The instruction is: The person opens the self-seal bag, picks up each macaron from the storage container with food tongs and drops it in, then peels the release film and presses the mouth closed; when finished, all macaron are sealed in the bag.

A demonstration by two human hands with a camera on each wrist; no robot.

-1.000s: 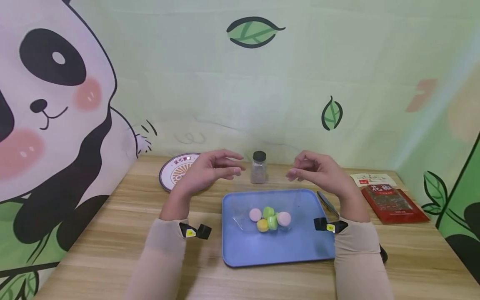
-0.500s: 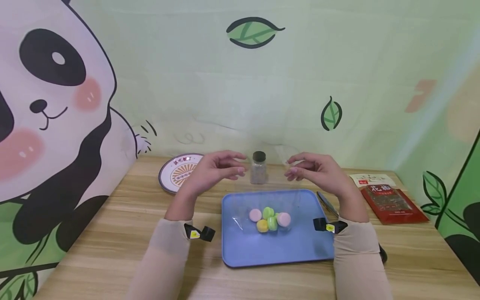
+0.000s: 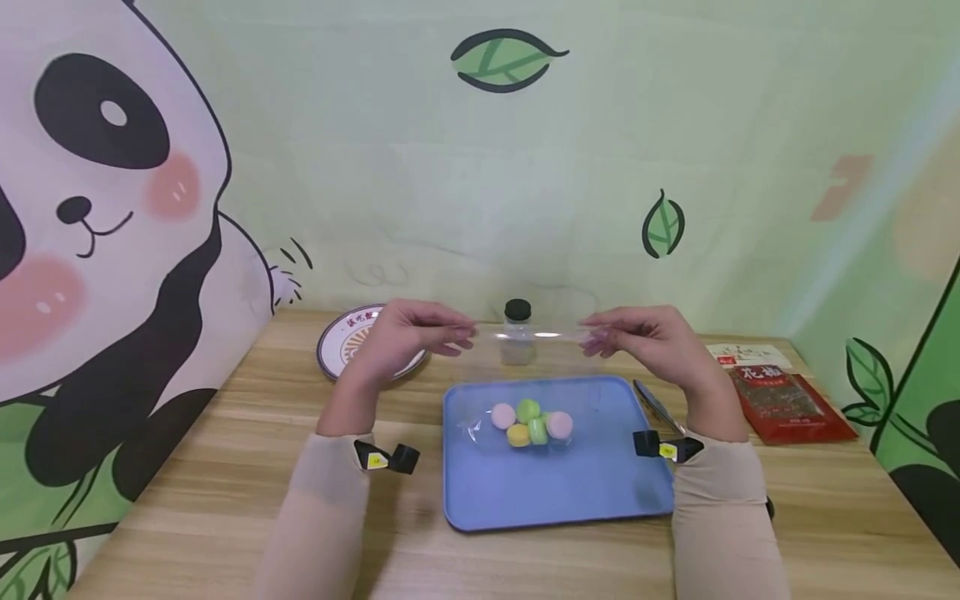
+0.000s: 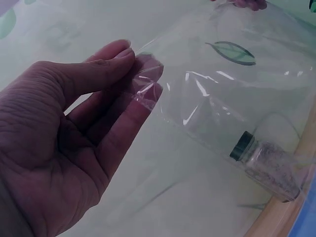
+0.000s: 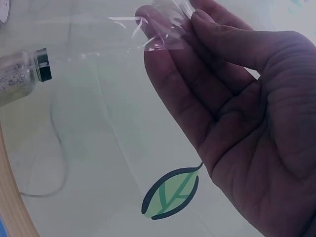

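A clear plastic bag (image 3: 536, 335) stretches between the two hands, its top edge catching the light. My left hand (image 3: 401, 342) pinches one upper corner between thumb and fingers; the left wrist view shows the film (image 4: 197, 94) running off from the fingertips. At the opposite corner, my right hand (image 3: 652, 342) pinches the film, which bunches and creases under the thumb in the right wrist view. Several small macarons, pink (image 3: 560, 425), green (image 3: 528, 410) and yellow (image 3: 517, 435), lie clustered in the bottom of the bag, over the blue tray (image 3: 480, 500).
Behind the bag stands a small glass jar (image 3: 517, 312) with a black lid. A patterned plate (image 3: 337, 342) lies at the back left. To the right are a red packet (image 3: 795, 408), a pale packet (image 3: 753, 356) and a slim metal tool (image 3: 656, 407) partly hidden by the right forearm.
The bag's top edge has gone from loose to drawn taut between the hands. The macarons have risen and shifted slightly left with it; the fingers have closed more firmly on the corners.
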